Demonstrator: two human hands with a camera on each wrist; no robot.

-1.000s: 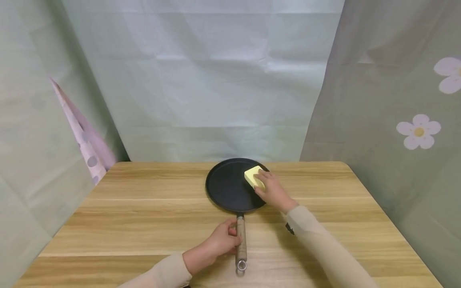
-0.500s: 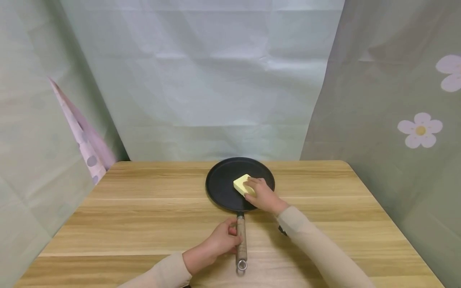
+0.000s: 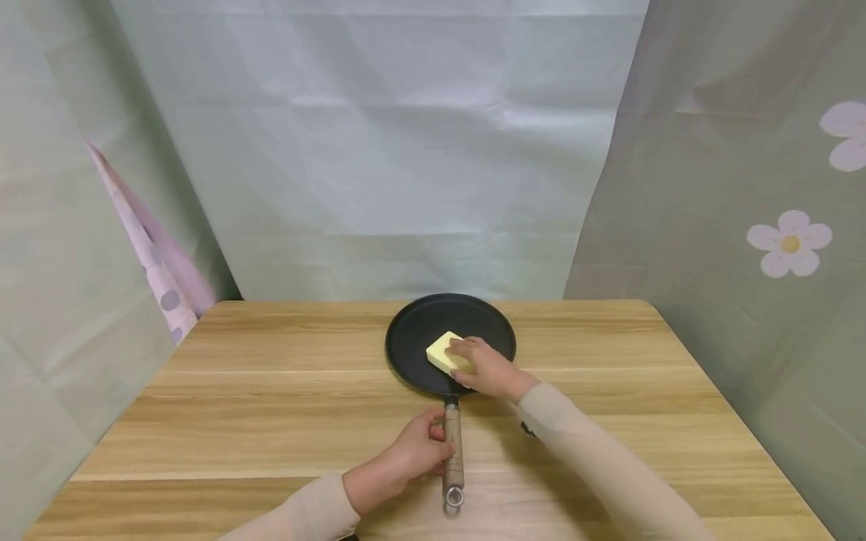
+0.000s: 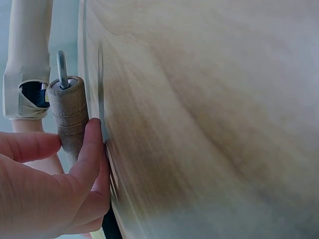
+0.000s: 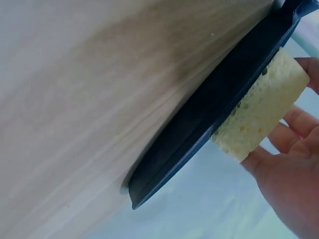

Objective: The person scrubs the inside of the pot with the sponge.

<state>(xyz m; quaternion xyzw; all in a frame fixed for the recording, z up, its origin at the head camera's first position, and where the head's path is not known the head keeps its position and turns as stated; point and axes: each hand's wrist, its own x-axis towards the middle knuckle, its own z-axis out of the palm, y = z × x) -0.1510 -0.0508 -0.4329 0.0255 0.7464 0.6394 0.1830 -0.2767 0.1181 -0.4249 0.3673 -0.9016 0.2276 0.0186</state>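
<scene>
A round, shallow black frying pan [image 3: 419, 323] lies on the table with its wooden handle [image 3: 455, 451] pointing toward me. My left hand [image 3: 414, 449] pinches that handle between thumb and fingers; in the left wrist view the handle's ringed end [image 4: 68, 102] rises past the fingertips. Inside the pan, a pale yellow sponge [image 3: 441, 352] sits low near the middle. My right hand [image 3: 489, 367] grips the sponge from its right side. Seen from the right wrist, the porous side of the sponge [image 5: 261, 107] shows above the pan's rim [image 5: 172, 169].
The pan stands on a light wood-grain table [image 3: 284, 421], close to its far edge. Pale green cloth [image 3: 406, 150] hangs behind and at both sides. A pink spotted fold of cloth [image 3: 158, 263] hangs at the left.
My right hand has moved the sponge left and toward me, from the pan's right edge to its middle. The left hand and the pan have stayed in place.
</scene>
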